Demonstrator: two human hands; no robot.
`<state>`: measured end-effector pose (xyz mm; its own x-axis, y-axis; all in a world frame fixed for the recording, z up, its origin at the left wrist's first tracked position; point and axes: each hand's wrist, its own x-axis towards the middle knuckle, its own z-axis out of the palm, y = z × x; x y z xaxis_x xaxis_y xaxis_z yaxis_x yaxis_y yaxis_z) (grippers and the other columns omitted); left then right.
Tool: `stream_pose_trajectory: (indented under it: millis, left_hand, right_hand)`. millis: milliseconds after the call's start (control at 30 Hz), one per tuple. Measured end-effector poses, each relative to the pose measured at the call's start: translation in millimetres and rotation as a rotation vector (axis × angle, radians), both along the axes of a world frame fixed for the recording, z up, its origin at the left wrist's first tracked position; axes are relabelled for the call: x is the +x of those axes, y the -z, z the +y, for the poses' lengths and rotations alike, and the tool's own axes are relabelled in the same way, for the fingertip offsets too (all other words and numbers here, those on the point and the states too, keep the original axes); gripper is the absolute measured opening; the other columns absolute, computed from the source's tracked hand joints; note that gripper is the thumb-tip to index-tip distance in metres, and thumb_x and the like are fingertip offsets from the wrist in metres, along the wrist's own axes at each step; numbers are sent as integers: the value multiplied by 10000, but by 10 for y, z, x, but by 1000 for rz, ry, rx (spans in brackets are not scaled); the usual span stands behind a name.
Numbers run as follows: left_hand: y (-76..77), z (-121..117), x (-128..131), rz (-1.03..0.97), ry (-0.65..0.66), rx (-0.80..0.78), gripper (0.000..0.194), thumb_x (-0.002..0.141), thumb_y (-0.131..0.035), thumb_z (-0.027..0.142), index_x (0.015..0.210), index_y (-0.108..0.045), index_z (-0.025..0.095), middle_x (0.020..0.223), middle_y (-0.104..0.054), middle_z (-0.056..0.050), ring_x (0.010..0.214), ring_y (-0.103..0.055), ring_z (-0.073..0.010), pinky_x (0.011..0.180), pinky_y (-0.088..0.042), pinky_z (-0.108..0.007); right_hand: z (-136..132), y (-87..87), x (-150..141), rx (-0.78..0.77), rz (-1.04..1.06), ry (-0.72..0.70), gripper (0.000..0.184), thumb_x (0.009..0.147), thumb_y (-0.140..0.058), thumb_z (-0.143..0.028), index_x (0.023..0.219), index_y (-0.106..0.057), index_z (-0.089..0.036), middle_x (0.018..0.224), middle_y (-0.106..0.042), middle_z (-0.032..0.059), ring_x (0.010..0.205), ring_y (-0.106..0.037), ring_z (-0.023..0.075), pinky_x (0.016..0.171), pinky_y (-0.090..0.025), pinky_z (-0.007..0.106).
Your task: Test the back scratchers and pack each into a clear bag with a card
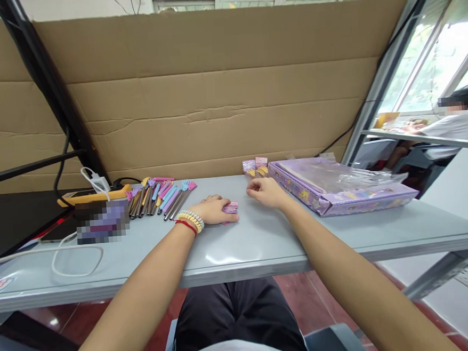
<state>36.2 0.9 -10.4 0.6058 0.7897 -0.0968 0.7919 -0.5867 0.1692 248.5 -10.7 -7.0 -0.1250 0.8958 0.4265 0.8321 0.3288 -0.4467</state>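
Note:
My left hand (pixel 211 209) rests on the grey tabletop, its fingers and thumb closed around small pink printed packets (pixel 231 208). Part of the packets is hidden under the palm. My right hand (pixel 267 191) hovers at the right of it with fingers curled into a pinch; whatever they hold, if anything, does not show. Just behind its fingertips are small yellow claw-shaped pieces (pixel 261 171) with pink and lilac printed tops. Left of my left hand lies a row of thin metal rods with pink, blue, yellow and purple claw-shaped heads (pixel 167 195).
A purple printed box (pixel 340 203) with clear plastic on top stands at the right. At the left are a yellow-edged device (pixel 89 196), a white cable (pixel 80 273) and a blurred purple item (pixel 103 222). Cardboard (pixel 220 91) walls the back. Another person (pixel 460 119) sits far right.

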Motion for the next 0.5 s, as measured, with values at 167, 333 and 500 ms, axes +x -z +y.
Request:
stream_pose_trajectory:
  millis: [167, 333, 500]
  left_hand:
    - [15, 14, -4, -67, 12, 31, 848, 733, -371, 796, 1332, -502, 210, 1354, -500, -150, 1244, -450, -343, 1037, -342, -451]
    - [10, 39, -10, -132, 0, 83, 726, 807, -386, 700, 1300, -525, 185, 1345, -517, -150, 1247, -463, -310, 1040, -347, -404]
    - [-21, 118, -66, -250, -78, 216, 525, 898, -336, 508, 1173, -614, 157, 1262, -590, -130, 1204, -511, -254, 1037, -358, -344]
  right_hand:
    - [-9, -7, 3, 0, -3, -10, 137, 757, -558, -229, 750, -677, -160, 728, -697, 33, 652, -591, 131, 609, -415, 221]
    - [20, 53, 9, 48, -13, -10, 146, 750, -532, -216, 736, -667, -164, 717, -694, 33, 649, -594, 140, 616, -411, 232]
    - [79, 0, 39, 239, -10, 104, 171, 765, -501, -217, 769, -666, -174, 798, -705, 54, 741, -611, 170, 703, -426, 258]
